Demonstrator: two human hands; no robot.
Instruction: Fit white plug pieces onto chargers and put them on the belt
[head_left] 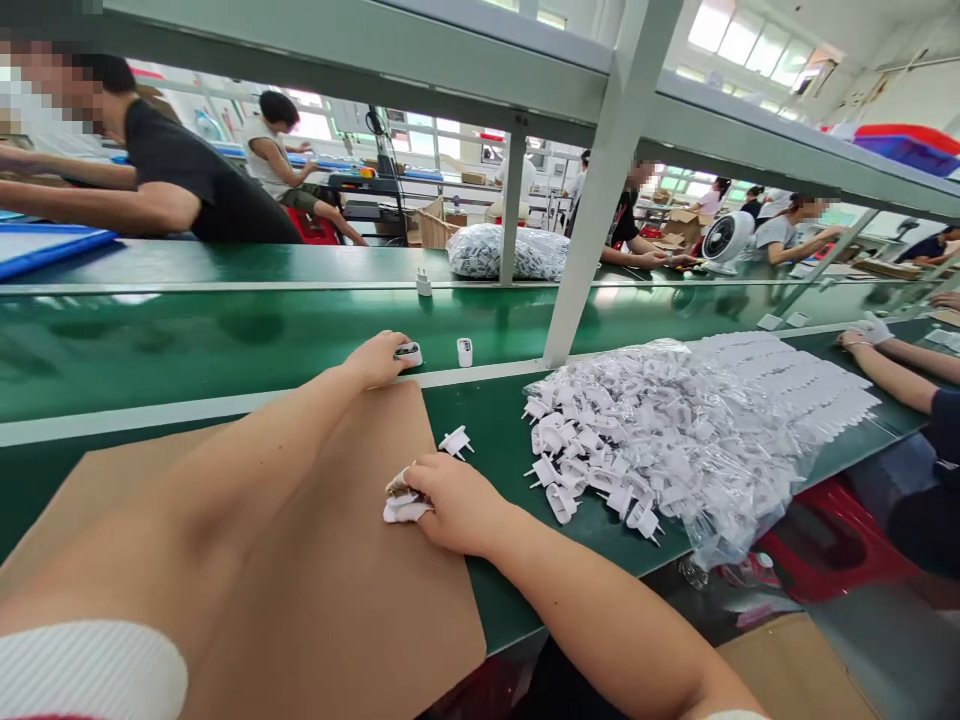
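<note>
At the near edge of the green belt [150, 345], the left hand [379, 360] has its fingertips closed on a white charger case [409, 354], while another white case [465, 352] stands just to its right. Lower down, over a brown cardboard sheet [330, 610], the right hand [457, 503] is curled inward, white showing at its fingertips; whether it grips a part, I cannot tell. A loose plug piece [456, 442] lies just beyond that hand on the green worktop [484, 400]. Farther right, a clear plastic bag [720, 480] partly covers a heap of white plug pieces [562, 440].
</note>
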